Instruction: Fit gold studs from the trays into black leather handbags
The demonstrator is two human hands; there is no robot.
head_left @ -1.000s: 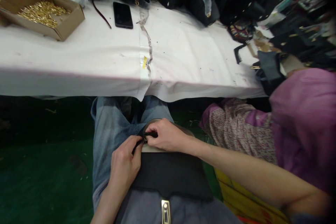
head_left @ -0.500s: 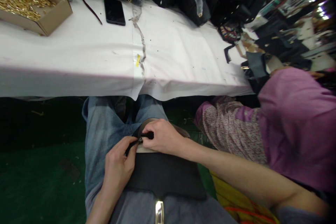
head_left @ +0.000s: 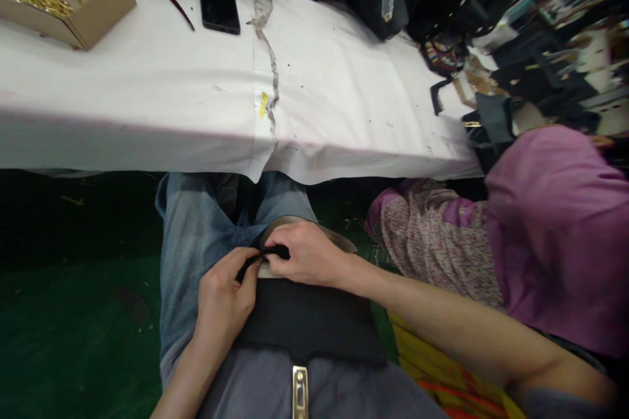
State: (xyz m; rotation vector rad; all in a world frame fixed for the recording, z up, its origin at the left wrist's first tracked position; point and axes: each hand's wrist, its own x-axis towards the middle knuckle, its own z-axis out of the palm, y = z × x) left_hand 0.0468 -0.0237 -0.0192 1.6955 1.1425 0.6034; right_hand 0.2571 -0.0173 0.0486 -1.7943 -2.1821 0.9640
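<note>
Hands, head view: left hand (head_left: 221, 294) pinches a narrow black strap (head_left: 246, 266) between thumb and forefinger; right hand (head_left: 307, 252) grips it too, fingers curled in, fingertips nearly meeting the left's. Contact point small and partly covered by fingers; cannot tell whether a fitting sits there.

Landmark: black flap (head_left: 314, 321), lying across the lap. Strap is just beyond its far edge, over a pale strip (head_left: 275, 272). Gold-coloured clasp (head_left: 300, 393) is at the flap's near edge.

Technique (judgement): grip close to the join on both sides, so the strap does not bend or twist; left steadies, right makes small, even movements. Light pressure should avoid creasing. Wrists low over the flap should help steadiness.

Surroundings: white-covered table (head_left: 344, 111) well beyond the flap; on it, phone (head_left: 219, 4) and cardboard box (head_left: 105, 13) of gold-coloured pieces, both beyond and left of the flap. Purple garment (head_left: 555, 229) of another person, right of the flap.
</note>
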